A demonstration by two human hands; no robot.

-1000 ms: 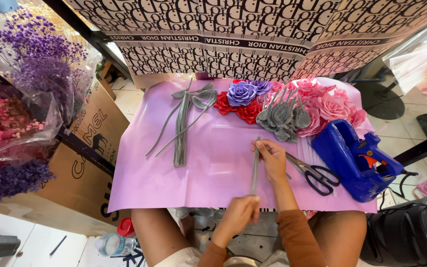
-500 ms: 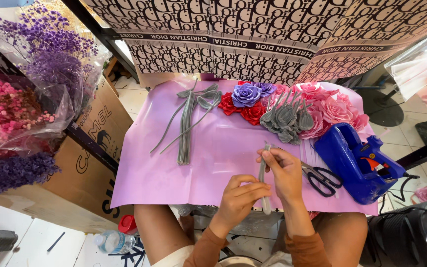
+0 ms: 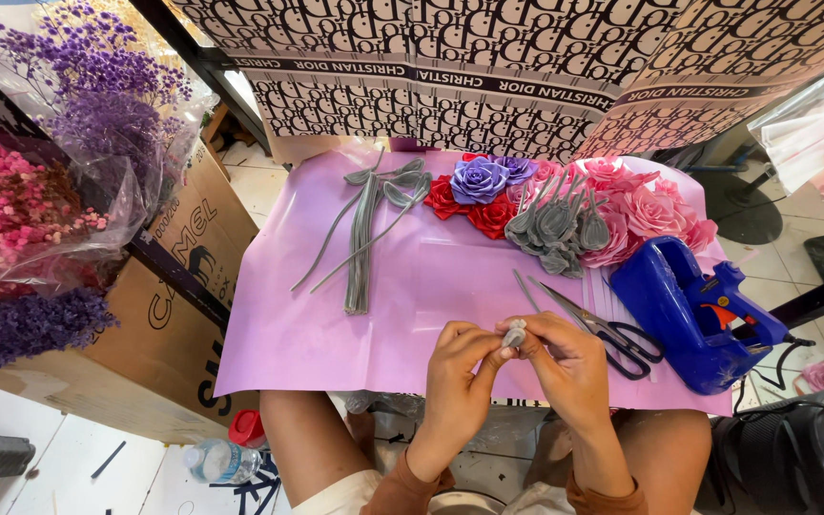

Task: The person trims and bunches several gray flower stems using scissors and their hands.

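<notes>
Both hands pinch one small grey piece (image 3: 515,334) between their fingertips: the left hand (image 3: 458,377) closes on it from the left, thumb and forefinger meeting at its lower edge, while the right hand (image 3: 565,367) clamps it from the right. Whether the piece is folded ribbon or a stem end cannot be told at this size. It sits at the near edge of the work surface, just above the person's lap, over a sheet of pale purple paper (image 3: 412,296) that covers the table.

Seen from the head camera looking down, a pair of black-handled scissors (image 3: 612,334) lies on the paper just right of the hands, blades pointing far and left. Beyond them to the right stands a blue glue gun (image 3: 689,315) with an orange trigger, resting at the paper's right edge. At the far side of the paper a row of fabric roses runs left to right: red roses (image 3: 469,212), a purple rose (image 3: 479,179), then pink roses (image 3: 641,205). A cluster of grey leaves (image 3: 560,229) lies against the pink ones. A bundle of grey stems (image 3: 362,238) lies left of centre, well apart from the hands.

Off the table to the left, wrapped bunches of purple dried flowers (image 3: 97,86) and pink dried flowers (image 3: 11,205) lean over a cardboard box (image 3: 183,277). A plastic bottle (image 3: 219,462) lies on the tiled floor near the person's left knee.
</notes>
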